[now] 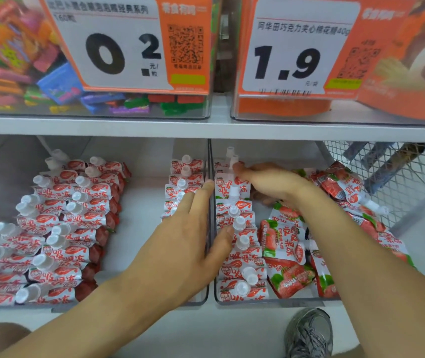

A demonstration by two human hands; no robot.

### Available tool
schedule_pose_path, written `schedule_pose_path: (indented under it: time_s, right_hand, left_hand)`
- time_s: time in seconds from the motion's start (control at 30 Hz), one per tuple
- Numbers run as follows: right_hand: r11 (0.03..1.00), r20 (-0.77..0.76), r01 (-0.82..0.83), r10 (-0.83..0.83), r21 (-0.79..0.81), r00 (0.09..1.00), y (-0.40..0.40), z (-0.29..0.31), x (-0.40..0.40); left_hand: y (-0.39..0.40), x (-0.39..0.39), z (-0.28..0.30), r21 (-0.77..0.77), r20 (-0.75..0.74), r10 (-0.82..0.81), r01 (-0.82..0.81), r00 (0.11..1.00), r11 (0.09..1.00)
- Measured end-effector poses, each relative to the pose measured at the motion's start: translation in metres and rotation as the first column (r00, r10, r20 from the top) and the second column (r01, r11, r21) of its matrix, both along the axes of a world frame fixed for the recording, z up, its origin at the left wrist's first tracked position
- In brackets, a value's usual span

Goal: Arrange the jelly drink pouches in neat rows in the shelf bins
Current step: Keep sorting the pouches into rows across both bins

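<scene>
Two clear shelf bins hold red-and-white jelly drink pouches with white caps. The left bin point(144, 254) has two neat rows at its left point(61, 228) and one row by its right wall point(180, 187). In the right bin point(271, 301) a tidy row point(240, 244) runs along the left wall, with loose strawberry pouches point(286, 251) heaped to its right. My left hand point(188, 236) lies with straight fingers across the divider between the bins, thumb touching the tidy row. My right hand point(271, 182) presses on the far pouches of that row, fingers extended.
An upper shelf edge point(206, 127) overhangs the bins, carrying a candy bin and orange price tags point(118, 47). A wire mesh basket point(387, 171) stands at the right. My grey shoe point(309, 332) is on the floor below.
</scene>
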State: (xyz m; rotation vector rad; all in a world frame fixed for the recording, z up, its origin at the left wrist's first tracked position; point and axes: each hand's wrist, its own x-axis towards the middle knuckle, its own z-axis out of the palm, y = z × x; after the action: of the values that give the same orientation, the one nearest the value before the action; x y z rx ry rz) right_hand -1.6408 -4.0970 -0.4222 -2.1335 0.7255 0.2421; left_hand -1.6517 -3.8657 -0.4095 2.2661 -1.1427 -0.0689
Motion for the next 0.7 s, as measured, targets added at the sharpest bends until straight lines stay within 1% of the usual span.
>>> schedule_pose_path:
  time_s: [0.07, 0.13, 0.17, 0.2, 0.23, 0.3, 0.37, 0.4, 0.43, 0.5, 0.53, 0.57, 0.7]
  right_hand:
    - [0.996, 0.110, 0.063, -0.056, -0.061, 0.992, -0.003, 0.002, 0.005]
    - [0.991, 0.210, 0.070, -0.044, -0.116, 0.977, 0.005, 0.002, 0.008]
    - [0.988, 0.243, 0.073, -0.039, -0.133, 0.969, 0.009, -0.002, 0.008]
    - [0.988, 0.267, 0.109, -0.075, -0.113, 0.961, 0.011, -0.009, 0.009]
    - [0.985, 0.283, 0.165, -0.143, -0.053, 0.948, 0.011, -0.014, 0.009]
    - [0.960, 0.264, 0.250, -0.276, 0.128, 0.924, 0.008, -0.014, 0.007]
    - [0.903, 0.201, 0.255, -0.337, 0.346, 0.920, 0.005, -0.003, 0.004]
    - [0.881, 0.190, 0.238, -0.337, 0.409, 0.922, 0.005, 0.003, 0.002]
    - [0.887, 0.199, 0.240, -0.337, 0.394, 0.920, 0.005, 0.007, 0.003]
    - [0.942, 0.256, 0.257, -0.309, 0.216, 0.916, 0.008, 0.008, 0.006]
    - [0.953, 0.273, 0.265, -0.297, 0.148, 0.915, 0.010, 0.006, 0.008]
    - [0.956, 0.274, 0.270, -0.292, 0.119, 0.916, 0.011, 0.005, 0.010]
    - [0.948, 0.219, 0.268, -0.302, 0.170, 0.928, 0.013, 0.000, 0.010]
  left_hand:
    - [0.000, 0.000, 0.000, -0.002, 0.002, -0.001, 0.001, 1.000, 1.000]
    - [0.001, 0.000, -0.001, 0.001, -0.003, -0.001, 0.001, 1.000, 1.000]
    - [0.001, 0.000, -0.001, 0.000, -0.002, -0.001, 0.001, 1.000, 1.000]
    - [0.001, 0.000, -0.001, 0.000, -0.003, -0.001, 0.001, 1.000, 1.000]
    - [0.001, 0.000, -0.001, 0.003, -0.006, 0.000, 0.000, 1.000, 1.000]
    - [0.001, 0.000, -0.001, 0.008, -0.002, 0.006, -0.006, 1.000, 1.000]
    - [0.001, -0.001, -0.001, 0.007, 0.003, 0.007, -0.007, 1.000, 1.000]
    - [0.001, -0.001, -0.001, 0.007, 0.002, 0.005, -0.005, 1.000, 1.000]
    - [0.000, 0.000, -0.001, 0.006, 0.002, 0.004, -0.004, 1.000, 1.000]
    - [0.001, 0.000, -0.002, 0.003, 0.003, 0.011, -0.011, 1.000, 1.000]
    - [0.001, 0.000, -0.002, 0.004, 0.004, 0.012, -0.012, 1.000, 1.000]
    - [0.001, 0.000, -0.001, 0.001, 0.007, 0.007, -0.007, 1.000, 1.000]
    - [0.002, 0.000, -0.002, -0.015, -0.006, 0.007, -0.007, 1.000, 1.000]
